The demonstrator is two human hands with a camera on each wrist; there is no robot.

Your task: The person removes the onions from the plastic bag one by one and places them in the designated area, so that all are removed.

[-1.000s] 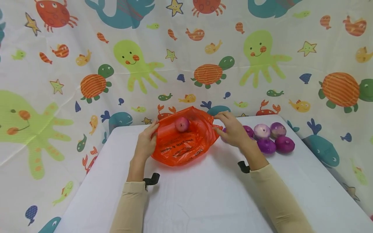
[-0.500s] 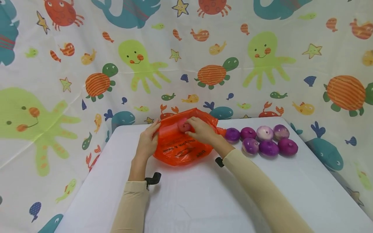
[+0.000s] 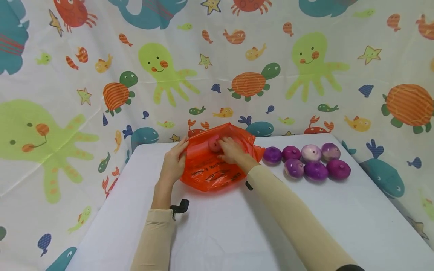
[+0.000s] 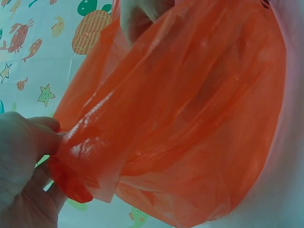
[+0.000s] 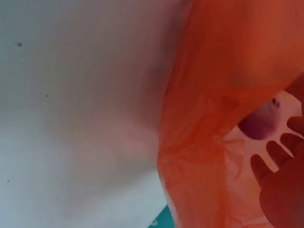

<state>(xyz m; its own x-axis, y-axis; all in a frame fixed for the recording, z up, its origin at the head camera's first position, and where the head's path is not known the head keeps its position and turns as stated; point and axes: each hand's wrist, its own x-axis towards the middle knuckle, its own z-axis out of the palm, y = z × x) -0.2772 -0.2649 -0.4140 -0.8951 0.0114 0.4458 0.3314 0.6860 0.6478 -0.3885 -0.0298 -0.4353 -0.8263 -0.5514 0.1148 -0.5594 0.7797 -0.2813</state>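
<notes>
An orange-red plastic bag [image 3: 211, 175] with dark print lies on the white table, its mouth held wide. My left hand [image 3: 173, 163] pinches the bag's left rim between thumb and fingers, as the left wrist view also shows. Inside the bag sits a purple onion [image 3: 214, 143]. My right hand [image 3: 233, 150] reaches into the bag beside that onion. In the right wrist view, the fingers [image 5: 278, 154] are spread, with a small gap between them and the onion [image 5: 261, 122].
Several purple and whitish onions [image 3: 315, 171] stand in two rows on the table's right side, just right of the bag. A curtain [image 3: 210, 75] printed with sea animals hangs behind the white table [image 3: 210, 237].
My right hand has moved left from the bag's right rim into its mouth, next to the onion. My left hand keeps its hold on the left rim.
</notes>
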